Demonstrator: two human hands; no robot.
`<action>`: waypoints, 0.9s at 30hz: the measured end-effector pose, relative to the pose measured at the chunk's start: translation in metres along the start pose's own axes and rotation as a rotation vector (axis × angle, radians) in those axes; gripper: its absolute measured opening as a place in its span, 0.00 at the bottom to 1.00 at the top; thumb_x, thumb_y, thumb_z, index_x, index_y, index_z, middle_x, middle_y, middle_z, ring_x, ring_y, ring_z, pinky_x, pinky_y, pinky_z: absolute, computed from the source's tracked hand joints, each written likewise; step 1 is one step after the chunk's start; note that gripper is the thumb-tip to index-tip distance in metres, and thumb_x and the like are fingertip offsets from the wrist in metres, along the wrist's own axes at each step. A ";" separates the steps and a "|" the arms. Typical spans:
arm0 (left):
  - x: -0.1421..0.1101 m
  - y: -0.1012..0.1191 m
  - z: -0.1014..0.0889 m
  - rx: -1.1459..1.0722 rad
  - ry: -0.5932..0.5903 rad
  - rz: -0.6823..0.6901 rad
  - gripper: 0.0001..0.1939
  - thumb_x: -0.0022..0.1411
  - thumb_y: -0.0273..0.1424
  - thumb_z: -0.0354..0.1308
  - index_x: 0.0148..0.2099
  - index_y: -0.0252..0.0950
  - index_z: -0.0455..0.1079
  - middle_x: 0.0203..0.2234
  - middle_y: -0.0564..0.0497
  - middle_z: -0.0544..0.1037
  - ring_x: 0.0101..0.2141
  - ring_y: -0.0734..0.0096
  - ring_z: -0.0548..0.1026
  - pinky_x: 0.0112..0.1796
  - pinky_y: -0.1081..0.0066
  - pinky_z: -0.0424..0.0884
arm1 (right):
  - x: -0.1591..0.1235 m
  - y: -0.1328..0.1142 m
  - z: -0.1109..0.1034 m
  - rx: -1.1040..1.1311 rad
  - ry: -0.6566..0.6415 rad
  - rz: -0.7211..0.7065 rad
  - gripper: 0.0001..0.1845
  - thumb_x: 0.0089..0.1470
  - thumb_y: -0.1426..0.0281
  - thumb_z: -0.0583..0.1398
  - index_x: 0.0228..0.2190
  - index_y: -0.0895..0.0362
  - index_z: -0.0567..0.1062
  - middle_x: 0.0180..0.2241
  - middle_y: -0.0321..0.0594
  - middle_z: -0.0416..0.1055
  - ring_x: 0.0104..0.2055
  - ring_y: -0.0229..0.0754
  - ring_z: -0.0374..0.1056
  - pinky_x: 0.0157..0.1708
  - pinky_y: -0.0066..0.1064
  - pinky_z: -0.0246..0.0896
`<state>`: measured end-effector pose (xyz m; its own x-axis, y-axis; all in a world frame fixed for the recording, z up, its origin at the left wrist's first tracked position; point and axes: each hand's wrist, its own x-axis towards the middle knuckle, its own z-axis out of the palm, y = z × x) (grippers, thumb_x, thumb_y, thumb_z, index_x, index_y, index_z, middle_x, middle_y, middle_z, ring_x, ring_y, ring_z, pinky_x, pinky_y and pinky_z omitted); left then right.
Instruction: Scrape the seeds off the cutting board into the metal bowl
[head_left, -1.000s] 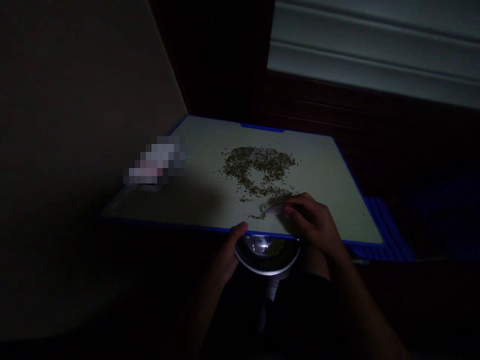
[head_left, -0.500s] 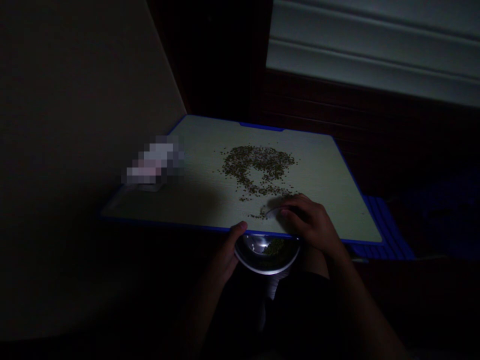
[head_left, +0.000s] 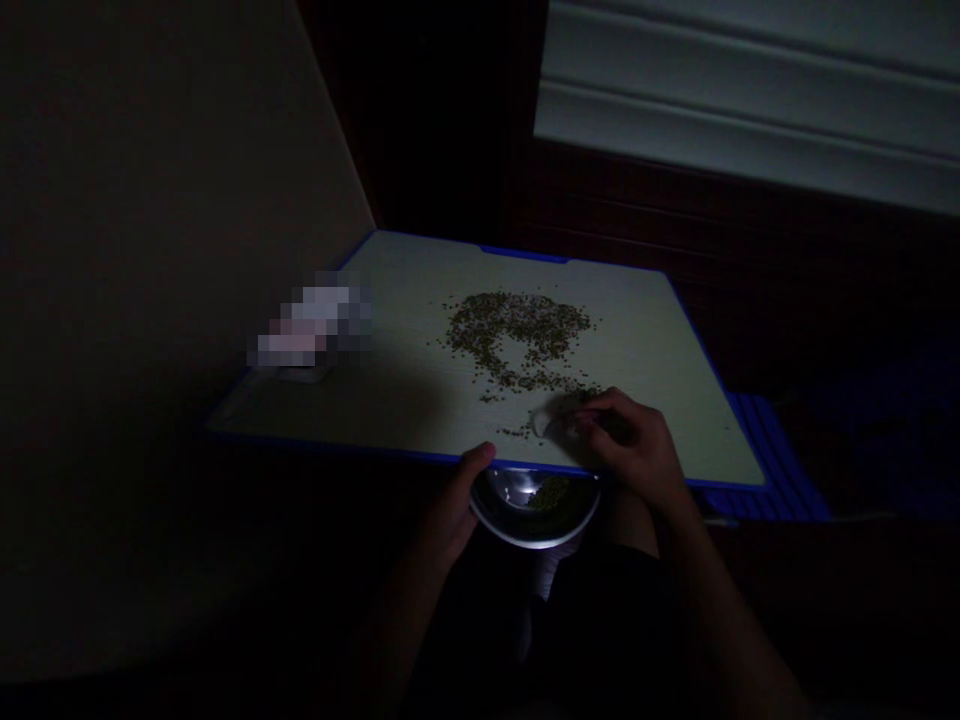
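Note:
My left hand (head_left: 457, 500) is wrapped at the near table edge, its thumb over the blue rim and its fingers against the left side of a metal bowl (head_left: 517, 541). Part of the bowl is hidden under the tabletop; small greenish seeds or beans (head_left: 551, 493) lie inside it. My right hand (head_left: 626, 440) is closed on a small, dim spoon (head_left: 538, 424), whose tip touches the table beside a few stray grains (head_left: 514, 432). Farther back, a loose spread of small brown-green grains (head_left: 517, 325) covers the middle of the pale folding table (head_left: 660, 370).
A blurred-out, pale object (head_left: 307, 325) stands at the table's left edge, near a wall (head_left: 187, 200). Blue striped cloth (head_left: 772, 455) shows beyond the right edge. Behind is dark wood with light horizontal panels (head_left: 735, 90). The scene is very dim.
My right hand has turned slightly and shifted a little to the right, the spoon with it. A few grains near the spoon have moved. My left hand and the bowl stay in place.

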<state>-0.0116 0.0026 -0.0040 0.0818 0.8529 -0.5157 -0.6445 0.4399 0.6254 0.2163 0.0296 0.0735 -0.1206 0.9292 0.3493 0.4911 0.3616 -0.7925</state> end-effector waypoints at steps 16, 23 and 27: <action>0.000 0.001 0.002 -0.024 0.002 0.002 0.25 0.56 0.36 0.74 0.54 0.31 0.78 0.51 0.39 0.85 0.57 0.46 0.78 0.62 0.52 0.70 | 0.002 0.001 0.001 -0.026 -0.068 -0.008 0.06 0.55 0.69 0.64 0.37 0.52 0.79 0.36 0.39 0.80 0.40 0.46 0.75 0.43 0.40 0.68; -0.004 0.003 0.006 -0.015 0.030 -0.012 0.23 0.56 0.36 0.74 0.52 0.31 0.79 0.49 0.40 0.85 0.56 0.48 0.79 0.60 0.54 0.73 | 0.001 0.004 0.001 -0.015 -0.121 -0.025 0.07 0.54 0.70 0.64 0.37 0.53 0.80 0.36 0.38 0.79 0.39 0.44 0.74 0.42 0.38 0.66; -0.005 0.005 0.008 -0.010 0.062 -0.002 0.21 0.55 0.35 0.74 0.49 0.32 0.80 0.48 0.42 0.86 0.54 0.49 0.80 0.59 0.54 0.74 | 0.001 0.000 0.001 -0.027 -0.130 -0.010 0.03 0.55 0.69 0.63 0.33 0.52 0.79 0.33 0.36 0.79 0.36 0.43 0.73 0.41 0.37 0.65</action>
<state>-0.0087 0.0027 0.0067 0.0360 0.8327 -0.5526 -0.6518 0.4387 0.6186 0.2156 0.0306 0.0731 -0.2354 0.9281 0.2885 0.5119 0.3707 -0.7750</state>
